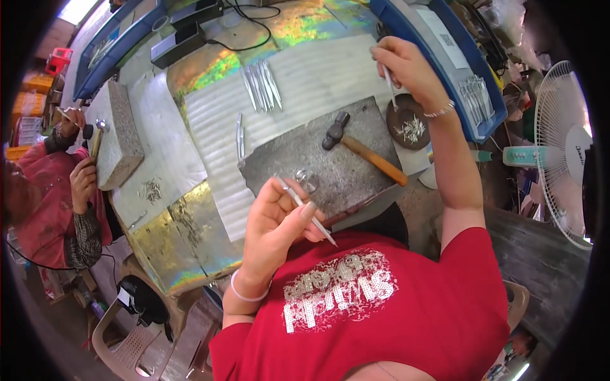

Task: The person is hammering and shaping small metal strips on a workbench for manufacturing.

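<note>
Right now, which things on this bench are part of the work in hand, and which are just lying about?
In use:
left hand holding a thin metal pin
right hand holding another metal piece over the round dish of small metal parts
grey stone slab

Lying about:
hammer
row of metal strips
blue tray
white fan
</note>
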The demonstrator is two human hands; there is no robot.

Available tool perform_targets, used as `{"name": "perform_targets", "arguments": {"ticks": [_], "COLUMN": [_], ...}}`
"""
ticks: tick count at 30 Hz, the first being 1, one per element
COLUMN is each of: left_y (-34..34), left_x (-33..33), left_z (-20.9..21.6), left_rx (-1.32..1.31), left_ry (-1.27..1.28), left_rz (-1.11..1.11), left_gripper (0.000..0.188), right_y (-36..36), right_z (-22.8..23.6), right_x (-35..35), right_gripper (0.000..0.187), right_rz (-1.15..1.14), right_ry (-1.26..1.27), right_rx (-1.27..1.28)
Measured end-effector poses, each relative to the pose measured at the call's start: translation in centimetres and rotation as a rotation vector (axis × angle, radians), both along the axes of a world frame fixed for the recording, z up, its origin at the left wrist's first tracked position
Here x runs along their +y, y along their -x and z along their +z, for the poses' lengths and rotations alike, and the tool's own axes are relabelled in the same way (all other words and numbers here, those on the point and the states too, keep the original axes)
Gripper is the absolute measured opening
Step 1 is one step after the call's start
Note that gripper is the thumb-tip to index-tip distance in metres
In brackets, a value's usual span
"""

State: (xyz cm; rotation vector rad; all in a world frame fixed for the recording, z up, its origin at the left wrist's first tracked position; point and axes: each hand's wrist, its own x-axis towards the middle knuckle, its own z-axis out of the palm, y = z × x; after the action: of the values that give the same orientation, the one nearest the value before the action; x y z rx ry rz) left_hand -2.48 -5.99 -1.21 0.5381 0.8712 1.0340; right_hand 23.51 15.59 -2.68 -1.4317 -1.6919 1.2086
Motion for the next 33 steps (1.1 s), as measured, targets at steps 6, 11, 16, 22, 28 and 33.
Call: {"name": "perform_targets", "arguments": {"ticks": [6, 11, 16, 22, 28, 33], "left_y": [-0.4, -0.1, -1.4, -3.3, -1.8, -1.6], "left_x": [0.1, 0.7, 1.3, 0.7, -0.9, -1.0], "left_z": [-0.5, -2.2, -3.1, -3.1, -1.4, -1.0], "left_rx": [-0.029, -0.319, -0.554, -0.588, 0.026, 0.018], "left_ry": [-0.012, -0.098, -0.050, 0.011, -0.111, -0.070], "left_rz": [0.124, 0.265, 0.300, 0.094, -0.058, -0.161], "left_gripper": [0.016, 0.011, 0.011, 0.008, 0.014, 0.016], "right_y": [0.5, 2.5, 4.3, 6.2, 6.3, 6.6], "right_z": [-6.7, -2.3, 3.6, 1.4, 1.6, 1.1], "right_x": [5.5, 0.1, -13.6, -17.1, -16.0, -16.2], "right_gripper": [0.024, 0.020, 0.028, 0.015, 0.008, 0.012], "right_rz": [0.049, -0.013, 0.228, 0.185, 0.226, 0.219], "right_ry": [-0.399, -0.431, 0.018, 0.077, 0.511, 0.599], "right_rx": [-0.580, -0.348, 0.208, 0.615, 0.738, 0.703]}}
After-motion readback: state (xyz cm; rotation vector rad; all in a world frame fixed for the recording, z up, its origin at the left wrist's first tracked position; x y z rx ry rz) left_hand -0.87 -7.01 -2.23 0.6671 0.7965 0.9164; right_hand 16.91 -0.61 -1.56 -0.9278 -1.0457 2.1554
